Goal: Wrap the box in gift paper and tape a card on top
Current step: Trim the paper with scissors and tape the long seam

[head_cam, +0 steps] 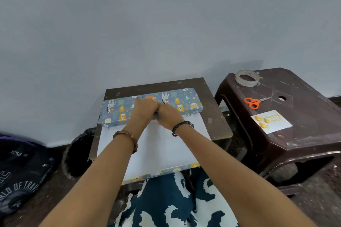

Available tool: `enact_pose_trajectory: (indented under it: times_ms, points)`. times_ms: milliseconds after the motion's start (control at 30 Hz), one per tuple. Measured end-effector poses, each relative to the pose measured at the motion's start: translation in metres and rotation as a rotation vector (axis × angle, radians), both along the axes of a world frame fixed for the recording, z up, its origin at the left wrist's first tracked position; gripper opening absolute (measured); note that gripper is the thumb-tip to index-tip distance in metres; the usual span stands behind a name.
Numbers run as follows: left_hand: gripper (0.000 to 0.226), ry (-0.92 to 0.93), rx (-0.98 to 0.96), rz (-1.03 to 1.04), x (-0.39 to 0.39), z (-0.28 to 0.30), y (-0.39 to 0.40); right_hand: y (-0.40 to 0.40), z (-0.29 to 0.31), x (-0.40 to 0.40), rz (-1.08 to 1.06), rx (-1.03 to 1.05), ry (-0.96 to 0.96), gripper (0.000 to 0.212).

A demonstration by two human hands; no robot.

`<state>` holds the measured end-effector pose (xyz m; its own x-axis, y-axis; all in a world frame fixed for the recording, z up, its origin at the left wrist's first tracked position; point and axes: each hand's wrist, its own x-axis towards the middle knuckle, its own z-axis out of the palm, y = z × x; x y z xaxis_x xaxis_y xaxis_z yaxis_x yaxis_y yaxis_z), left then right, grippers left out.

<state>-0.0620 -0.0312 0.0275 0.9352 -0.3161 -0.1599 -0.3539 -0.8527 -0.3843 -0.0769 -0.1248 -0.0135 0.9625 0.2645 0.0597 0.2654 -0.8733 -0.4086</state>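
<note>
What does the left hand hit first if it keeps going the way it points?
Likely nothing solid soon: the left hand points across the wrapped box toward its far edge, then a strip of small table, then the wall. Depth is unclear.

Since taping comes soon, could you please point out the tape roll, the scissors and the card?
tape roll (pixel 246 78), head view, on the ring's near wall.
scissors (pixel 251 103), head view, on the orange handles.
card (pixel 271 121), head view, on its printed face.
</note>
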Motion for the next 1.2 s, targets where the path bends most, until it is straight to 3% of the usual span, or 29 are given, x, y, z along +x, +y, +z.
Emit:
enact_pose_trajectory:
  times_ms: [167, 400, 533, 733, 867, 1000, 1067, 1200]
  points:
    - [0.028, 0.073, 0.123, 0.012, 0.008, 0.009, -0.015, -0.022, 0.005, -0.007, -0.005, 0.013, -0.031, 0.037]
    - [0.036, 0.164, 0.54, -0.098, 0.024, 0.001, -0.05, -0.12, 0.035, 0.028, -0.443, -0.156, -0.208, 0.028]
    - [0.038, 0.275, 0.598, -0.046, 0.035, 0.001, -0.062, -0.191, 0.044, 0.046, -0.665, -0.32, -0.184, 0.025]
    - [0.046, 0.229, 0.429, -0.017, 0.035, 0.019, -0.054, -0.247, 0.023, 0.068, -0.874, -0.422, -0.055, 0.034]
    - [0.037, 0.032, 0.056, -0.06, 0.053, 0.05, -0.073, -0.256, 0.015, 0.071, -0.841, -0.446, -0.037, 0.033]
    - [0.023, 0.018, -0.553, -0.223, 0.074, 0.04, -0.162, -0.263, 0.008, 0.071, -0.824, -0.435, -0.082, 0.036]
    - [0.019, -0.018, -0.589, -0.367, 0.079, 0.025, -0.208, -0.267, 0.006, 0.071, -0.804, -0.422, -0.131, 0.034]
    - [0.034, -0.171, -0.489, -0.56, 0.094, 0.001, -0.27, -0.273, 0.01, 0.072, -0.763, -0.347, -0.279, 0.033]
